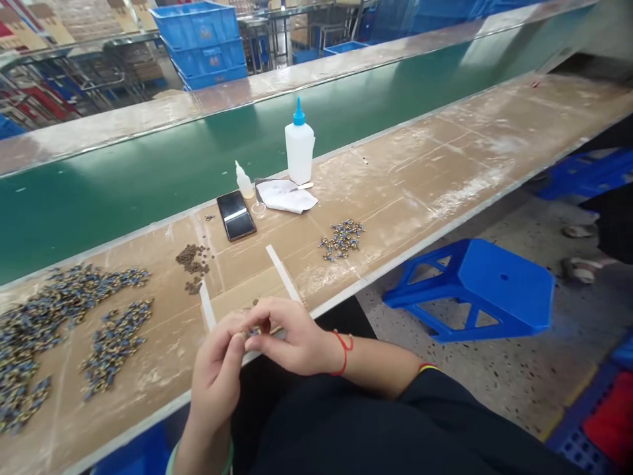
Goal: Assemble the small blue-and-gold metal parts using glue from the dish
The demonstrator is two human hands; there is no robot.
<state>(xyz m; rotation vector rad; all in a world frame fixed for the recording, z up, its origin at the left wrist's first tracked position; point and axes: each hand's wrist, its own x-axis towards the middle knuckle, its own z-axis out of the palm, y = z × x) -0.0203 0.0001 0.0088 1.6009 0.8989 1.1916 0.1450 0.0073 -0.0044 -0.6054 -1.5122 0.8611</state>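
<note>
- Where the left hand (215, 369) and the right hand (294, 336) meet, in the lower centre of the frame, their fingertips are pinched together around a small blue-and-gold part (254, 331), mostly hidden by the fingers.
- The left hand is closed, its thumb pressed toward the bent index finger; the right hand is curled, its thumb and forefinger gripping at the same part. A red string bracelet (345, 353) circles the right wrist.
- Both hands are at the near edge of the desk (420, 178), which crosses the frame from lower left to upper right.
- Just beyond the hands, two white tape strips lie on the desk: a left strip (206, 307) and a right strip (283, 272).
- Left of centre, small brown discs (192, 260) lie in a loose heap.
- At the left edge of the frame spreads a large pile (44, 316) of blue-and-gold parts, with a smaller pile (116, 343) just to its right.
- Right of centre is a little cluster (342, 239) of similar parts.
- Near the upper centre, a dark phone (237, 221) lies beside a small dropper bottle (244, 181), and a crumpled white paper (287, 196) lies before a large white bottle (299, 155) with a blue nozzle.
- Behind them runs a green belt (148, 158); blue crates (205, 46) are stacked at upper left.
- At right, a blue stool (504, 277) stands on the floor.
</note>
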